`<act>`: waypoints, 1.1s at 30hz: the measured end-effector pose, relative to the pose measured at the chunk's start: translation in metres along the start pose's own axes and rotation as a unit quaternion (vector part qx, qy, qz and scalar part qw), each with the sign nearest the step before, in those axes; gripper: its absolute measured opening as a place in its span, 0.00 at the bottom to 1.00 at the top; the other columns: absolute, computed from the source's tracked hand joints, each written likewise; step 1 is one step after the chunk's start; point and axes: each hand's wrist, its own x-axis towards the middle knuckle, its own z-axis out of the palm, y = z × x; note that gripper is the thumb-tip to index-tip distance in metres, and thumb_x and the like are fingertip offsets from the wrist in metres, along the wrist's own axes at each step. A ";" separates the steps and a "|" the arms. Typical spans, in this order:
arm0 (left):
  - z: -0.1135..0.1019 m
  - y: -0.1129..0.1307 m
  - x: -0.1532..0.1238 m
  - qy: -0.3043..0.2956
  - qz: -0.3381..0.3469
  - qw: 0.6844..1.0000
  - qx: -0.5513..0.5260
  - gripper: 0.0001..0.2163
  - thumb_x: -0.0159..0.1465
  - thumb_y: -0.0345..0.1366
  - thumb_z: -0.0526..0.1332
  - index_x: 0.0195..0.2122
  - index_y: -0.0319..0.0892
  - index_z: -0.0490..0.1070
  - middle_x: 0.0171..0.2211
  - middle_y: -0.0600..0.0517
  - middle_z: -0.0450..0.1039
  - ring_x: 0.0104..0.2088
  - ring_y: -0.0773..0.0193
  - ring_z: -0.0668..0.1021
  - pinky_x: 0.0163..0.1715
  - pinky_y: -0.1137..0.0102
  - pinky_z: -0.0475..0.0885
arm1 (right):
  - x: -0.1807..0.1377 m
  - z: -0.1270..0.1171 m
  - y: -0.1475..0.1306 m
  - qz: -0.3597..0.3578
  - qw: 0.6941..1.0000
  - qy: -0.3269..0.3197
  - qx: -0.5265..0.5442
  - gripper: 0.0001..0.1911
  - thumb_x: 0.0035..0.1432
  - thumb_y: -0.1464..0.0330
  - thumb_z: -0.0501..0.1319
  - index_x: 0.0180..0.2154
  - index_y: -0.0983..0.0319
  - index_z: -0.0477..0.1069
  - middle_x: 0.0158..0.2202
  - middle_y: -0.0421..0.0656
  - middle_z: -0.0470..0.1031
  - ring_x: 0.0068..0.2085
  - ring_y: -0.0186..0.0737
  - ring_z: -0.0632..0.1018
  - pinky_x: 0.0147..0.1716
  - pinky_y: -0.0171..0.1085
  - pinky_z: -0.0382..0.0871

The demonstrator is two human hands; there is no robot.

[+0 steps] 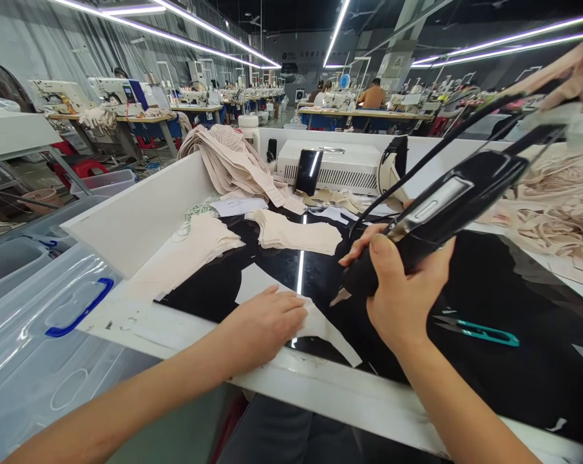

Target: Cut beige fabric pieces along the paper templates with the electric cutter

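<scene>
Black mat (484, 277) and surrounding articles.
Mat's left edge: fabric stack (199, 248). Near edge: left hand (272, 319), flat and unclenched on pale piece (324, 324). Far side: second stack (303, 233). Above middle: right hand (407, 290), wrapped round black handheld tool (446, 200), hiding mat surface behind. Right part: teal snips (489, 332), well apart. Beyond right edge: beige fabric heap (547, 200).

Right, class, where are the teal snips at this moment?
In the head view, the teal snips lie on the black mat to the right of the right hand, which holds a black tool.
</scene>
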 end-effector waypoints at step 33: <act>0.022 0.032 0.026 0.006 0.148 0.984 0.098 0.12 0.87 0.22 0.61 0.51 0.37 0.84 0.49 0.43 0.87 0.50 0.54 0.88 0.54 0.62 0.87 | -0.037 -0.020 -0.031 0.030 0.999 -0.004 0.025 0.30 0.64 0.49 0.90 0.55 0.52 0.80 0.36 0.32 0.86 0.28 0.38 0.83 0.27 0.40 0.82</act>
